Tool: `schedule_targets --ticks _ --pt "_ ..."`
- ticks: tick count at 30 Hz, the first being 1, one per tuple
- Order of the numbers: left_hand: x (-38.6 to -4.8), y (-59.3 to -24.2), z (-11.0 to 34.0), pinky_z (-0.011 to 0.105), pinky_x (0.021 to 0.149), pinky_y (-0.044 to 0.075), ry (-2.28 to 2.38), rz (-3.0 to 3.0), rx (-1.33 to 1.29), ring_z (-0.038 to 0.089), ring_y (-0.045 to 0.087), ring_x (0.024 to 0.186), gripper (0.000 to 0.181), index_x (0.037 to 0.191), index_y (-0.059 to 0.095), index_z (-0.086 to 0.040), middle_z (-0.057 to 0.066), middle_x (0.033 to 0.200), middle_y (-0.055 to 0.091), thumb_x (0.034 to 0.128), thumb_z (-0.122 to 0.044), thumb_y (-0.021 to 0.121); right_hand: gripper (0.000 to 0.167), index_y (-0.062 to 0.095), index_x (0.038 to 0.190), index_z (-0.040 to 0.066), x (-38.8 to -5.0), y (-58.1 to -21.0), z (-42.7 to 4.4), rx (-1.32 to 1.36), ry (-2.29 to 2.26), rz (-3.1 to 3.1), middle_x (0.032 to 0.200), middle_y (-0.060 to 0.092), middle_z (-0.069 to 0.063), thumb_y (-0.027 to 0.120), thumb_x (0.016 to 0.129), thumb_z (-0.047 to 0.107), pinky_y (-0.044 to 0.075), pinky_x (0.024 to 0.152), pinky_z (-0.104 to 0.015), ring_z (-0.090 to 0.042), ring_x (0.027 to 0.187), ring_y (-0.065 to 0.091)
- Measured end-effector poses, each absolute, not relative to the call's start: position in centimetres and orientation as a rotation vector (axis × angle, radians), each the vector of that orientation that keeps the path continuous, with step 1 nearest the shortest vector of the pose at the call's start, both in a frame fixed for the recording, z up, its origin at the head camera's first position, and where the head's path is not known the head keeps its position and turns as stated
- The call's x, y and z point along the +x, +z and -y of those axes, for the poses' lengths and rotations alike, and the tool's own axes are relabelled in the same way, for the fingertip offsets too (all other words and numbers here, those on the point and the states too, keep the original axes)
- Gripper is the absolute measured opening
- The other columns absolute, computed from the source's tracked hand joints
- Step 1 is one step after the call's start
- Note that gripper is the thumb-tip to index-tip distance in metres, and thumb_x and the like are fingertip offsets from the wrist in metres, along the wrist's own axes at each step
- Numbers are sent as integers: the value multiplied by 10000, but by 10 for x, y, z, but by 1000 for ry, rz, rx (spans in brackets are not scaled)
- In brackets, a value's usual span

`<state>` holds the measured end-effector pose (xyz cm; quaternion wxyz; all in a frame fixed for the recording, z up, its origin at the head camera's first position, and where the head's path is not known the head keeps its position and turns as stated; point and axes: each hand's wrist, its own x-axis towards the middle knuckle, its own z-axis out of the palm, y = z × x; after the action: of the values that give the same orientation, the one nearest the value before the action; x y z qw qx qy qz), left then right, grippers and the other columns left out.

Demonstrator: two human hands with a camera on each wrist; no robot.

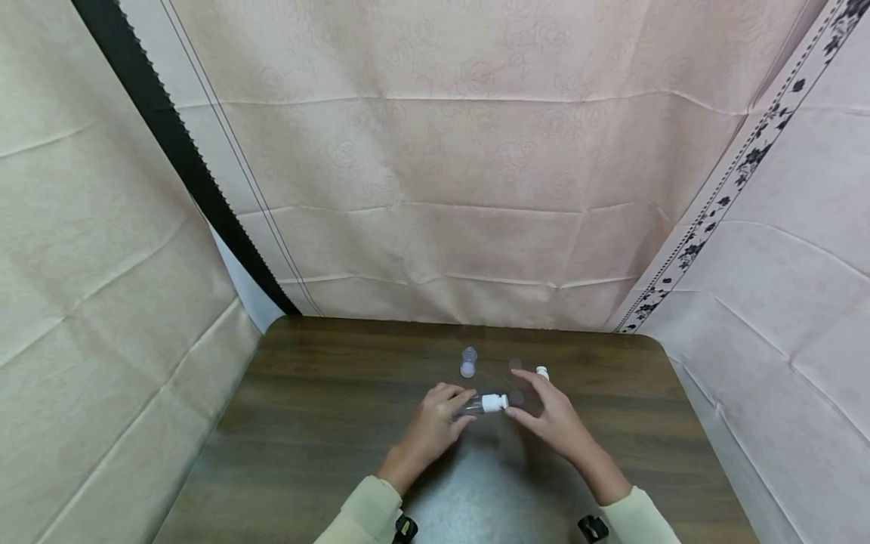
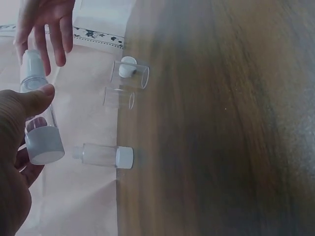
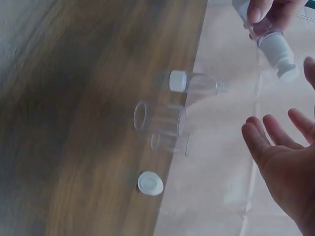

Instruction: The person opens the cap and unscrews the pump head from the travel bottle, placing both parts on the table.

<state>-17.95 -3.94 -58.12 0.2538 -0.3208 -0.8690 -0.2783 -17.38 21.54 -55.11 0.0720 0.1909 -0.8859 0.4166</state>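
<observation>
Gripping 1 clear cylindrical plastic bottle [image 1: 483, 404] in left hand [image 1: 431, 423], above brown wooden table [image 1: 299, 453]; holding right hand [image 1: 553, 419] spread, empty, beside white pump-shaped top [image 1: 495, 403]. Probably working at that top; likely calls next for right-hand pinch.

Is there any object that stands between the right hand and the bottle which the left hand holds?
Nothing visible stands in the way: the right wrist view shows open space between the right hand and the bottle. The two clear cylinders stand on the table, outside this gap.
</observation>
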Motion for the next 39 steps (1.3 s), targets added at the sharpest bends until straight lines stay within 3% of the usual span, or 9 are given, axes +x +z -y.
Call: schedule_targets --ticks 7,16,23,28,39 --pt "-177 -578 34 304 833 552 -589 2376 -899 140 644 970 449 1204 765 -133 -14 1069 718 795 -245 913 514 589 1385 111 -172 -555 -204 459 1710 2574 1354 649 -169 796 919 181 580 960 -358 -394 1182 665" --pt "-177 -574 30 295 781 523 -500 2344 -924 135 631 948 402 1171 767 -125 -13 1054 714 821 -276 893 366 671 1281 130 -169 -556 -193 299 1731 2602 1214 714 -110 779 934 175 571 868 -229 -212 1069 699" --pt "-175 -572 28 284 768 528 -448 2319 -930 126 626 933 371 1151 771 -123 -2 1040 708 829 -264 890 288 718 1195 96 -169 -559 -190 271 1656 2631 1146 737 -108 789 919 141 548 796 -210 -90 924 635" --pt "-175 -572 26 274 751 531 -424 2319 -930 123 631 919 373 1154 771 -122 7 1041 713 820 -227 899 237 734 1151 120 -169 -565 -190 284 1673 2667 1045 718 -53 784 927 178 519 705 -226 -100 832 596" --pt "-175 -571 22 273 736 534 -313 2272 -939 133 641 894 340 1138 781 -96 26 1023 728 828 -185 888 207 736 1120 48 -166 -567 -186 243 1791 2580 1050 708 -130 772 918 80 519 700 -220 -123 844 590"
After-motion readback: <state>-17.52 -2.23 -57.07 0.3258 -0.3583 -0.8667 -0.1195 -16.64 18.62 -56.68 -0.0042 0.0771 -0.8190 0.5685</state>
